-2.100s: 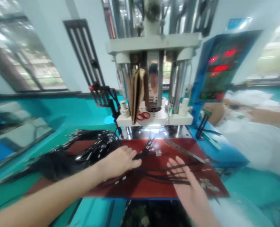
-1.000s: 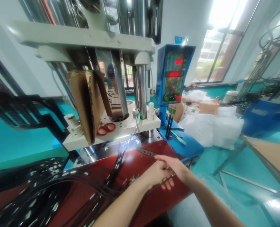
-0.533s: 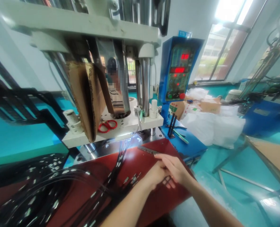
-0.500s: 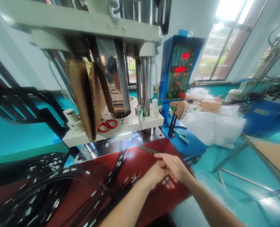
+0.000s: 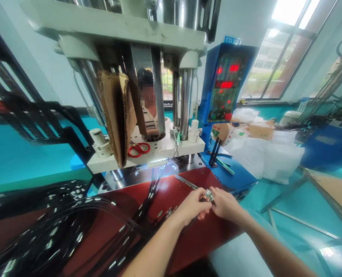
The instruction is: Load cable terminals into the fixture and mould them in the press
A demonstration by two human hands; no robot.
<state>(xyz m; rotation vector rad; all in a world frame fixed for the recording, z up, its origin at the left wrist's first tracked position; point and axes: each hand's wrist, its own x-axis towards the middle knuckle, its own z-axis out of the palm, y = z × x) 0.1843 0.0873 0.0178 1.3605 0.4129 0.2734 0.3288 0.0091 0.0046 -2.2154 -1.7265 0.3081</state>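
Observation:
Over the red tabletop (image 5: 208, 238), my left hand (image 5: 192, 204) is closed round a cluster of small shiny metal connectors (image 5: 209, 195). Dark cable seems to trail below that hand, though most of it is covered. From the other side my right hand (image 5: 227, 206) meets it, fingers bent against the same connectors; its fingertips are partly hidden. More metal cable ends (image 5: 166, 212) lie left of my left wrist. Just beyond my hands a thin metal strip (image 5: 185, 181) rests on the table.
A press with a pale plate (image 5: 159, 156) stands ahead, carrying red-handled scissors (image 5: 139, 149) and folded cardboard (image 5: 117, 119). Black cables (image 5: 44, 238) heap at left. A blue control box (image 5: 228, 82) stands at right, above a blue ledge (image 5: 240, 177) with tools. White sacks (image 5: 263, 154) lie beyond.
My right hand lay over the left with its fingers stretched out; now both hands are closed together and the metal connectors show between them. Another red light shows on the control box.

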